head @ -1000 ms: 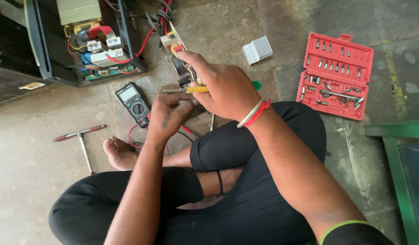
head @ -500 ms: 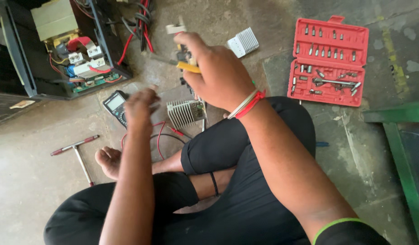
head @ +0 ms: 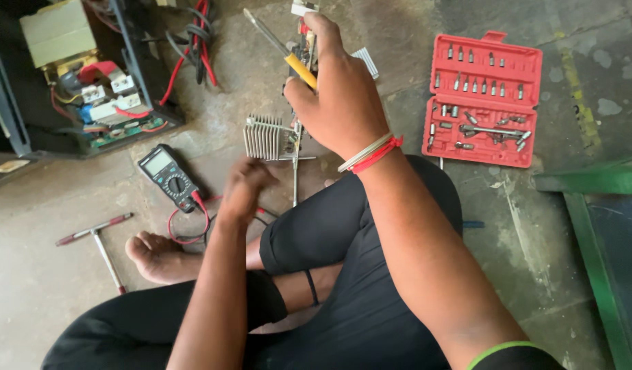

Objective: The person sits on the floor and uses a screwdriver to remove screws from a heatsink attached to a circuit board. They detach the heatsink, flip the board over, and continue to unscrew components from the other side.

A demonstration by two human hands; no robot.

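Your right hand (head: 343,103) now sits higher than half a second ago, fingers closed around the yellow-handled tool (head: 281,49) and circuit board (head: 303,48), lifted above the finned heatsink (head: 262,137). Your left hand (head: 244,185), blurred, has dropped toward your knee; its grip is unreadable.
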